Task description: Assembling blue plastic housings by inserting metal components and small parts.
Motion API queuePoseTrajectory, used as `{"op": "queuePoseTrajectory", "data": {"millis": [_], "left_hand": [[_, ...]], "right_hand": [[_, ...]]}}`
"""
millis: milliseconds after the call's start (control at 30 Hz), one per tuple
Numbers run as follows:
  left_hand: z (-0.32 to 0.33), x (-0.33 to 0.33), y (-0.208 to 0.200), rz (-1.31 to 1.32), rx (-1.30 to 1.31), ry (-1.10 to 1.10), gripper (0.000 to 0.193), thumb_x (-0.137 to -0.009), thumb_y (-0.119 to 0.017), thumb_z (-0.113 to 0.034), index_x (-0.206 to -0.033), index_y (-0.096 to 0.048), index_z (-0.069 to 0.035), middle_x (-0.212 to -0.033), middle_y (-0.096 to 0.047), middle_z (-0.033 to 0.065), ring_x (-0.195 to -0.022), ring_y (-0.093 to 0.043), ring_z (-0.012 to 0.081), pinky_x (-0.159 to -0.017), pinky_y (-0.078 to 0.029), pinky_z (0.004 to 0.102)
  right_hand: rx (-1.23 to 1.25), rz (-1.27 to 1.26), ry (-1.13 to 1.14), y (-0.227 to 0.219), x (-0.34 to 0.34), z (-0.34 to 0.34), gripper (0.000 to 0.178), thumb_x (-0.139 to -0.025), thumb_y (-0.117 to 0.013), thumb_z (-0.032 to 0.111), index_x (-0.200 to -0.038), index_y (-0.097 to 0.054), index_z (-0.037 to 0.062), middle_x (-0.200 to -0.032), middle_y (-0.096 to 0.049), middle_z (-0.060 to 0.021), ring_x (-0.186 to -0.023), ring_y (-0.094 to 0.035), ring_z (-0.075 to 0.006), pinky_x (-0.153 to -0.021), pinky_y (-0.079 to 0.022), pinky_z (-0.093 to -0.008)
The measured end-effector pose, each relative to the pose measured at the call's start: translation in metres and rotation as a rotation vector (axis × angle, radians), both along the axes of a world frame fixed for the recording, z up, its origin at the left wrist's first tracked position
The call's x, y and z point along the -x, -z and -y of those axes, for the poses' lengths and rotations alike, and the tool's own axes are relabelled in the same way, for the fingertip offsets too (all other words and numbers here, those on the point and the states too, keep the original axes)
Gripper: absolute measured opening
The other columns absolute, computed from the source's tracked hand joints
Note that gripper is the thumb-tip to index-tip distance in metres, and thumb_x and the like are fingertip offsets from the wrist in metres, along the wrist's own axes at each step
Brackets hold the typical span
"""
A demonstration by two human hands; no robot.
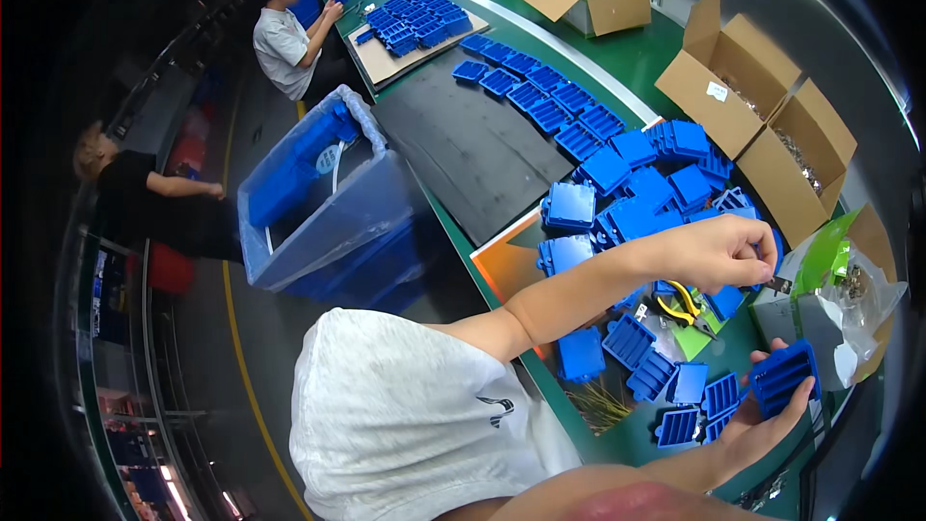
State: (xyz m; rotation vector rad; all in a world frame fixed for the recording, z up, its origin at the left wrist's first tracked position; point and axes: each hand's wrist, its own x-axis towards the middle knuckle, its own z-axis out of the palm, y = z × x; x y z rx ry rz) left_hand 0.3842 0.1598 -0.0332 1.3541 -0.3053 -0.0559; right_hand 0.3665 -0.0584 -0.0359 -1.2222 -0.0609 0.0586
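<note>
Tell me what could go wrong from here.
The left hand pinches a small metal piece at its fingertips, which might slip and get lost among the blue cases. The yellow-handled pliers, lying among those cases, could get knocked. The loose clear plastic bag might snag a hand.

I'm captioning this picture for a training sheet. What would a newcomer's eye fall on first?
Probably the heap of bright blue plastic cases on the green table, right of centre. Next, farther right, the left hand pinches a small metal piece, and below it the right hand holds a slotted blue tray. Yellow-handled pliers stand out too, just below the left wrist.
</note>
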Motion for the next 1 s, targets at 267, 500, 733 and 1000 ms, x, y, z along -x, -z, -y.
{"op": "queuePoseTrajectory", "data": {"millis": [267,500,733,1000], "left_hand": [[0.016,-0.010,0.013,-0.016,-0.117,0.011,0.018,-0.088,-0.057,-0.018,-0.094,-0.051,-0.001,-0.057,-0.049,-0.0032,-0.048,-0.039,0.0016,-0.041,-0.029,0.0197],[0.016,-0.010,0.015,0.025,-0.142,-0.006,0.020,-0.087,-0.057,-0.019,-0.093,-0.052,0.000,-0.055,-0.050,-0.0025,-0.048,-0.039,0.0019,-0.042,-0.029,0.0204],[0.015,-0.011,0.020,0.076,-0.127,-0.030,0.019,-0.087,-0.056,-0.018,-0.092,-0.053,0.000,-0.062,-0.055,-0.0002,-0.054,-0.042,0.0025,-0.048,-0.033,0.0212],[0.010,0.002,0.022,0.174,-0.236,-0.109,0.021,-0.087,-0.057,-0.020,-0.091,-0.053,0.000,-0.061,-0.055,0.0006,-0.056,-0.046,0.0047,-0.050,-0.036,0.0238]], "right_hand": [[0.035,-0.008,-0.002,0.006,-0.015,0.001,0.048,-0.092,-0.047,0.038,-0.116,-0.050,-0.0028,-0.107,-0.062,-0.0162,-0.086,-0.063,-0.0193,-0.063,-0.045,-0.0249],[0.083,-0.032,-0.008,0.008,-0.014,-0.005,0.048,-0.091,-0.048,0.039,-0.114,-0.051,-0.0035,-0.103,-0.063,-0.0167,-0.082,-0.064,-0.0205,-0.060,-0.046,-0.0247],[0.130,-0.053,-0.087,0.015,-0.013,-0.006,0.048,-0.092,-0.048,0.039,-0.112,-0.050,-0.0042,-0.100,-0.063,-0.0165,-0.081,-0.065,-0.0212,-0.058,-0.047,-0.0258],[0.125,-0.125,-0.243,0.013,-0.005,-0.027,0.049,-0.094,-0.044,0.042,-0.114,-0.049,-0.0029,-0.097,-0.063,-0.0148,-0.077,-0.067,-0.0223,-0.049,-0.053,-0.0259]]}}
